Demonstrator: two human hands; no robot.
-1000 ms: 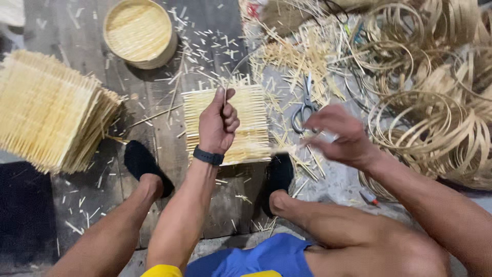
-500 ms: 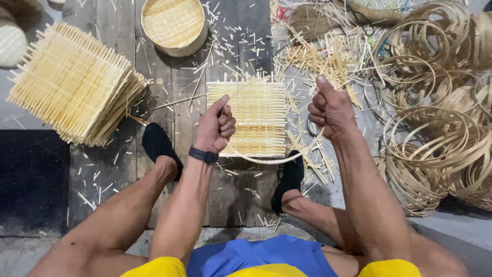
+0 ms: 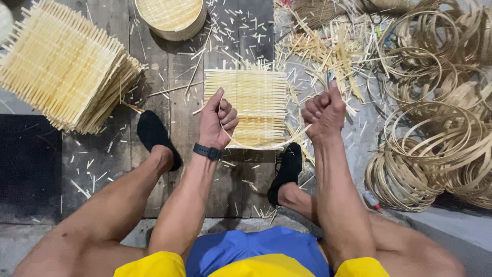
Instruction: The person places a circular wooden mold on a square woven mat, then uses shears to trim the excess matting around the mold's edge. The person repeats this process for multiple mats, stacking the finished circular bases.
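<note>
A square woven bamboo mat (image 3: 253, 102) lies on the plank floor between my feet. My left hand (image 3: 217, 121) is closed around one end of a thin bamboo strip (image 3: 266, 145), and my right hand (image 3: 323, 114) grips the other end. The strip bows in a curve below the mat's near edge. Both hands hover just above the mat, left at its left edge, right at its right edge. A black watch sits on my left wrist.
A stack of woven mats (image 3: 64, 66) lies at the left. A round woven lid (image 3: 171, 16) sits at the top. Coiled bamboo hoops (image 3: 435, 138) pile up at the right. Loose splints (image 3: 328, 48) litter the floor. My black-socked feet (image 3: 154, 136) flank the mat.
My right hand came in from the right, off the scissors area, and closed on the strip. Both hands now hold the strip bent in front of the mat.
</note>
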